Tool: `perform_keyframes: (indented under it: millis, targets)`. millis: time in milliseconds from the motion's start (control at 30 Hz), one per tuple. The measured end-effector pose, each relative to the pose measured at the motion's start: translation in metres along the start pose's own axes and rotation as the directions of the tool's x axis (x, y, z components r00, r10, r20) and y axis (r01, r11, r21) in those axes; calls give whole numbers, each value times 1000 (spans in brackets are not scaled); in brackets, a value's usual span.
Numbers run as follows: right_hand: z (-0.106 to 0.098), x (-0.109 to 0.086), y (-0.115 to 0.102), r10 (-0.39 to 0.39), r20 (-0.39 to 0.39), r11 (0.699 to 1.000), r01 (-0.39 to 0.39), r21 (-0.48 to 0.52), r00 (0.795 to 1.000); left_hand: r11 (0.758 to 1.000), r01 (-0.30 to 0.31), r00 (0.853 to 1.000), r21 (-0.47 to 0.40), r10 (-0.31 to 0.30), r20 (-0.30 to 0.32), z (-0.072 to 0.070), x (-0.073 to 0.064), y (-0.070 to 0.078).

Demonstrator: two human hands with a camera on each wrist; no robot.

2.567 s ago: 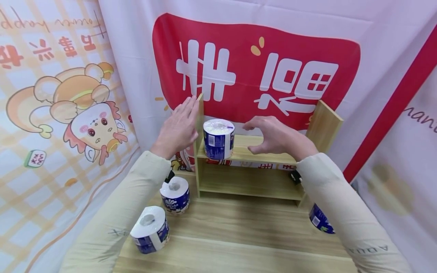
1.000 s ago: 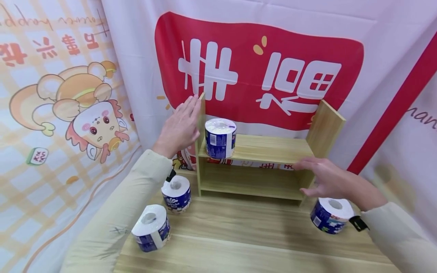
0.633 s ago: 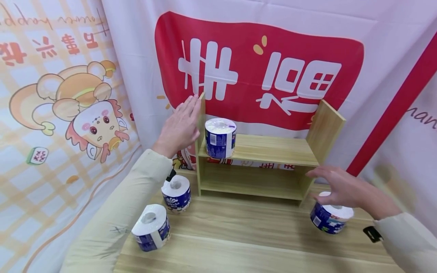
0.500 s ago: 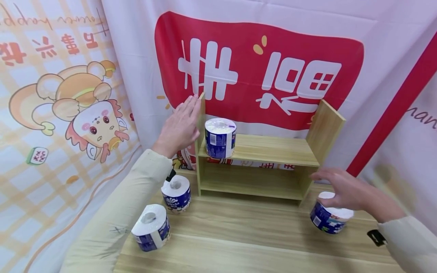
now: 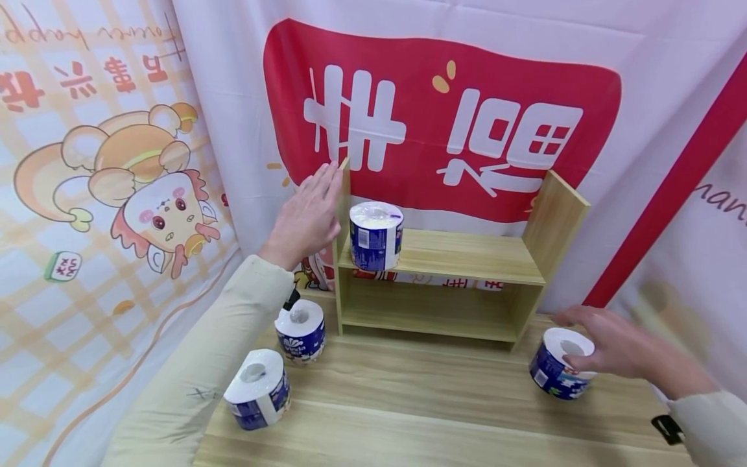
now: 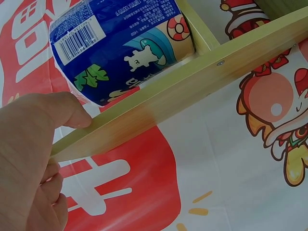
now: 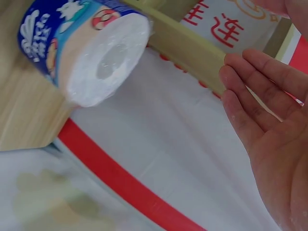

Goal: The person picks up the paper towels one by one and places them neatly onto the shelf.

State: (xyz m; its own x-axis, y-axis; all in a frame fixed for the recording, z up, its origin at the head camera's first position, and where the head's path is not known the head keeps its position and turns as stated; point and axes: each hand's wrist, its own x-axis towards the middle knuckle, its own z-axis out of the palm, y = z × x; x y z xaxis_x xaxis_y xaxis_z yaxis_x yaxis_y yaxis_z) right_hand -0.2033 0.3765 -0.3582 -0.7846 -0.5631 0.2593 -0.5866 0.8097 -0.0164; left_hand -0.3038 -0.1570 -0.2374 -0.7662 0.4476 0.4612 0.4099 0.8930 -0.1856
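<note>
At the upper left of the shelf, my left hand (image 5: pixel 306 217) holds the wooden shelf (image 5: pixel 449 256) by its side panel, as the left wrist view shows with the thumb (image 6: pixel 72 110) at the panel's edge. Just inside that panel a toilet paper roll (image 5: pixel 376 240) in blue wrapping stands on the upper board. Over on the right, my right hand (image 5: pixel 618 340) is spread over another toilet paper roll (image 5: pixel 554 373) on the table, thumb overlapping its top in the head view. In the right wrist view the fingers (image 7: pixel 264 96) extend apart from that roll (image 7: pixel 91 53).
Two more toilet paper rolls stand on the wooden table (image 5: pixel 408 402) at left: one (image 5: pixel 300 331) beside the shelf's foot, the other (image 5: pixel 259 392) nearer the front, close to my left sleeve. Printed cloth (image 5: pixel 496 52) hangs behind the shelf and along both sides.
My right hand has moved from the shelf's upper board out to the right and down to the right-hand roll. My left hand stays at the side panel; the rolls keep their places.
</note>
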Motion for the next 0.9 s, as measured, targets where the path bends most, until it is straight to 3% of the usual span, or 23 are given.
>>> perform_keyframes:
  millis: [133, 333, 533, 900]
  targets:
    - [9, -9, 8, -51, -79, 998, 48, -36, 996, 1000, 3, 1000, -3, -3, 1, 0, 0, 0]
    - [17, -19, 15, -5, -74, 1000, 3, -18, 997, 1000, 3, 1000, -5, -3, 1, 0, 0, 0]
    - [27, -25, 22, -41, -132, 999, 40, -10, 990, 1000, 2, 1000, 3, -2, 7, 0, 0, 0]
    - [43, -35, 35, -38, -187, 999, 35, -19, 982, 1000, 2, 1000, 9, -2, 8, 0, 0, 0]
